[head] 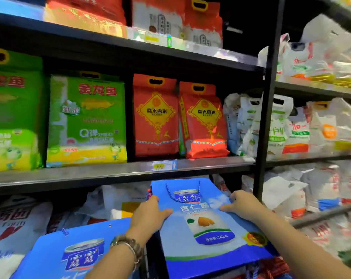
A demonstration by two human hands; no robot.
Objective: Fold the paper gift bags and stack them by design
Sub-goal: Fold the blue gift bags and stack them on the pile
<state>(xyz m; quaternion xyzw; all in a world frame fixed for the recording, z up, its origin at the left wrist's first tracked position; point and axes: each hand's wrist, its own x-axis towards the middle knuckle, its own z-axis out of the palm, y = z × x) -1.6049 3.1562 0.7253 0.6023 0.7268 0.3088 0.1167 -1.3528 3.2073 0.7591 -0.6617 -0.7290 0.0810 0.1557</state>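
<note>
1. Closest to us is our left forearm, a beaded bracelet on the wrist, reaching up to the left hand.
2. That hand grips the left edge of a blue gift bag. The thumb lies on the printed face and the other fingers wrap behind the edge, out of sight.
3. Our right hand takes the opposite edge the same way, with the thumb on the front and the fingers curled round the side.
4. We judge this 2-sided hold is meant to press the bag flat and square. Its face looks smooth and the rope handle lies against the top of the panel, so the fold seems done or nearly so.
5. The bag sits in front of us, below the grey shelf, tilted with its top away from us.
6. A second blue bag with the same print lies flat at lower left, near the first. We take it as the pile for this design, so the held bag probably belongs on it.
7. Green rice packs and red rice packs stand upright on that shelf, apart from our work.
</note>
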